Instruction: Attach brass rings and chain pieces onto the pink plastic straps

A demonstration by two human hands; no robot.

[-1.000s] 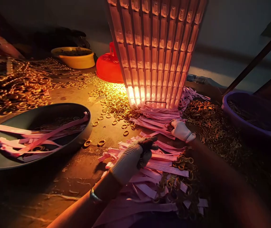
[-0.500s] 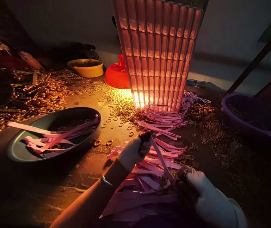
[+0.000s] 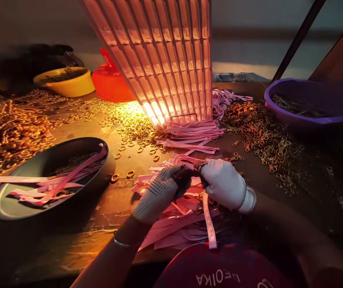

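Observation:
My left hand [image 3: 162,190], in a pale dotted glove with dark fingertips, is closed at the upper end of a pink strap [image 3: 209,222]. The fingers hide that end. My right hand [image 3: 223,182], in a white glove, is closed on the same strap, its fingertips meeting those of the left. Below the right hand the strap's long tail hangs down, with a row of marks along it. Under both hands lies a heap of pink straps [image 3: 180,232]. More pink straps [image 3: 193,132] are stacked just beyond.
A dark oval basin [image 3: 1,204] with straps stands left. Loose rings [image 3: 141,132] and a chain pile [image 3: 15,128] lie behind it. A red lamp [image 3: 111,84] glows beside an upright ribbed panel [image 3: 171,60]. Metal clasps [image 3: 267,136] and a purple basin [image 3: 309,116] are right; a yellow basin [image 3: 72,86] is back left.
My hands have come together; before, the strap was stretched between them. My right hand has moved up and left, and the strap's tail now hangs down. The view has shifted right.

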